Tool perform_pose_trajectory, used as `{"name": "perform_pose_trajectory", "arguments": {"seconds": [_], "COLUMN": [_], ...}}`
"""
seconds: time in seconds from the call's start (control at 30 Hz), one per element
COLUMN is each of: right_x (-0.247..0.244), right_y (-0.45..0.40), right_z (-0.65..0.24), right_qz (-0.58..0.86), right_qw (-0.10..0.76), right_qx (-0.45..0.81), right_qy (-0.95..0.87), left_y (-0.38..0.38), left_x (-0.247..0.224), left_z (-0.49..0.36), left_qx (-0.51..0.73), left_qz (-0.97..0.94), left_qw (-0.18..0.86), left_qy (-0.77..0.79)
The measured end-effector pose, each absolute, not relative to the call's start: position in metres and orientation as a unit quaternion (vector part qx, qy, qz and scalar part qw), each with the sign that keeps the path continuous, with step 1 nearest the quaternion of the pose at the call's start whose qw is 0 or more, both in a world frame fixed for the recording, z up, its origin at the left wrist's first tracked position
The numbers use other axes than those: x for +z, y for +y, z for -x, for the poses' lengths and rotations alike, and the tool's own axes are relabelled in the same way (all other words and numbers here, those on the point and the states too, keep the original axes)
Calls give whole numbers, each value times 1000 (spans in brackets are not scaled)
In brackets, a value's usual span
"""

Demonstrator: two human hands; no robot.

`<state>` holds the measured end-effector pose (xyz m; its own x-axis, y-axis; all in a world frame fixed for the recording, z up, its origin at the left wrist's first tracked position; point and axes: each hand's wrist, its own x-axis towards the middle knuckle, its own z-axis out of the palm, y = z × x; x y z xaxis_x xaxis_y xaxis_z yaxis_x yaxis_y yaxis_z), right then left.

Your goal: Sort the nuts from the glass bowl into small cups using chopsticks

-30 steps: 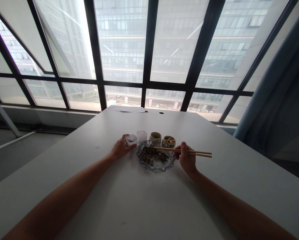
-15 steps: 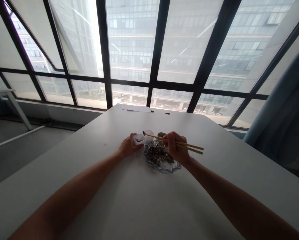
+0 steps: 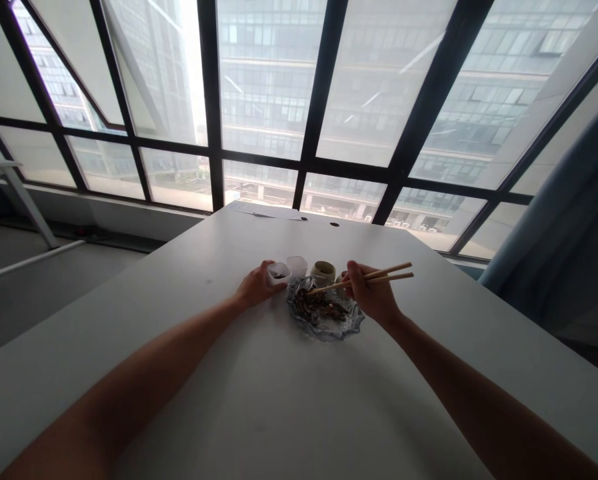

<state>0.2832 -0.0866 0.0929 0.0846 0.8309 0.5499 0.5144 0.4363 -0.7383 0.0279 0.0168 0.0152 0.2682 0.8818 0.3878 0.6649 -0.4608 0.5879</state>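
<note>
My left hand [image 3: 259, 287] is closed around a small white plastic cup [image 3: 279, 279] with a few dark bits in its bottom. In my right hand [image 3: 367, 293] is a pair of wooden chopsticks [image 3: 389, 274], tips down among dark brown slender pieces [image 3: 315, 305] that look like seeds or dried leaves. These lie in a clear glass dish [image 3: 331, 331] with a wavy rim. Behind the dish stand a second translucent cup [image 3: 297, 265] and an olive-green round cup [image 3: 323, 269]. Another small pale cup is partly hidden by my right hand.
White sheets of paper [image 3: 266, 212] lie at the far edge of the white table [image 3: 279, 393], near a dark round hole [image 3: 334, 225]. Large framed windows rise behind it. A blue-grey curtain [image 3: 553, 200] hangs at the right; another white table's leg [image 3: 31, 207] is at the left.
The chopstick tips have moved from beside the left cup's rim, where they held a small dark piece, down and right into the dish. My left hand still holds its cup.
</note>
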Motion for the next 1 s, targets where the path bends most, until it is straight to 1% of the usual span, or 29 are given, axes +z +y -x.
{"name": "perform_pose_trajectory", "arguments": {"seconds": [0.1, 0.27, 0.33, 0.43, 0.5, 0.63, 0.8, 0.9, 1.0], "right_x": [84, 83, 87, 90, 88, 83, 88, 87, 85], "right_y": [-90, -103, -106, -100, -93, -87, -90, -88, -87], "right_z": [-287, -289, -294, -305, -310, -313, -313, -313, -312], "right_qz": [516, 499, 503, 515, 518, 508, 514, 502, 500], "right_qw": [492, 429, 443, 481, 470, 421, 429, 399, 407], "right_qx": [141, 200, 209, 169, 155, 206, 189, 225, 248], "right_qy": [-687, -726, -712, -689, -697, -723, -718, -733, -723], "left_y": [16, 18, 18, 17, 17, 17, 18, 18, 19], "left_x": [16, 14, 15, 16, 17, 16, 15, 15, 15], "left_z": [-27, -27, -27, -27, -27, -27, -27, -27, -27], "left_qx": [346, 345, 343, 341, 339, 337, 340, 344, 346], "left_qz": [-782, -783, -783, -783, -783, -785, -786, -786, -787], "left_qw": [156, 161, 162, 162, 159, 150, 152, 153, 152], "left_qy": [494, 492, 493, 495, 496, 498, 494, 491, 488]}}
